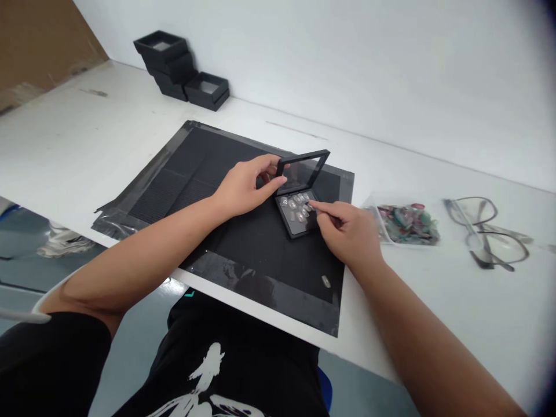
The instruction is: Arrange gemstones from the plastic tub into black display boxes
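Observation:
A small black display case [286,223] stands with its clear-windowed lid [324,162] raised. My left hand [249,182] grips the lid's left edge between thumb and fingers. Several small clear pieces with pale markings [299,215] lie inside the case's base. Over the base's right side is my right hand [350,231], its index fingertip touching one of these pieces and its other fingers curled. Whether the thumb and fingers pinch anything is hidden. A single clear piece [325,281] lies apart on the black mat [243,243], nearer to me.
Right of the mat, a clear plastic box [391,240] holds many coloured pieces. Beside it lies a pair of glasses [486,229]. Black frame-like boxes [167,63] are stacked at the back left, against the white wall. Tape borders the mat on the white table [52,145].

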Available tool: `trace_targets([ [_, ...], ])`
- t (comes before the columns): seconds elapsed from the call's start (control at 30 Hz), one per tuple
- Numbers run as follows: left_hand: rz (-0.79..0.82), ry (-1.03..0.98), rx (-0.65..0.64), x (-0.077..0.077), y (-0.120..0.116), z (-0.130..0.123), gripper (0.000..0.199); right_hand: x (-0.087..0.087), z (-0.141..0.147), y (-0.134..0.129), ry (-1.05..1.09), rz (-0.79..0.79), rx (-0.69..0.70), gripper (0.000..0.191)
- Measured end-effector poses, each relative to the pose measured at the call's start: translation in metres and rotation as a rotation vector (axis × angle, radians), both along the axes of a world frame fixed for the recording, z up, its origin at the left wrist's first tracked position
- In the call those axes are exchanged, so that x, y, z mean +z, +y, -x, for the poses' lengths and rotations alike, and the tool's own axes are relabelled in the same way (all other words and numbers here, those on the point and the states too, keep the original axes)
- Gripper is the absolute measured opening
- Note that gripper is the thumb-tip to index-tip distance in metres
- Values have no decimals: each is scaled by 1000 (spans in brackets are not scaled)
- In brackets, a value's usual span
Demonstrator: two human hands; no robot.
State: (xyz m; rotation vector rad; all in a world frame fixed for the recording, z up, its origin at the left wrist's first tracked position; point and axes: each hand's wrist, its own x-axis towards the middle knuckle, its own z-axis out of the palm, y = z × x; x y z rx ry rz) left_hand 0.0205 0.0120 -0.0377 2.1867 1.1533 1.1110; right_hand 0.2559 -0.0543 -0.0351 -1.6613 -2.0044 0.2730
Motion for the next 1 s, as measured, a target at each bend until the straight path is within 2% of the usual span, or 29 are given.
trace_targets([
  [0.17, 7, -10, -19, -2, 1, 0, 28, -1, 0, -1, 37, 25, 1, 35],
  [0.3, -12, -37, -66, -3, 2, -1, 27, -2, 1, -3, 163, 13, -34, 32],
  [0.5, -6, -147, -220, -3, 0, -2, 28, 8, 7, -11, 193, -185, -62, 37],
  [0.57, 9, -74, -246, -1, -2, -2, 29, 13, 9, -14, 195, -234, -72, 46],
  [0.63, -35, 87, -242, 3, -5, -2, 29, 18, 8, -16, 195, -284, -75, 56],
  [0.73, -137, 305, -323, 9, -11, -2, 31, 24, 0, -15, 122, -395, -1, 53],
  [0.83, -139, 411, -467, 12, -15, 0, 36, 24, -11, -9, -39, -485, 129, 31],
  [0.9, -108, 473, -508, 14, -17, 1, 43, 22, -16, -4, -132, -485, 229, 20],
  [1.0, -73, 539, -530, 15, -18, 2, 50, 16, -19, 0, -167, -424, 390, 20],
])
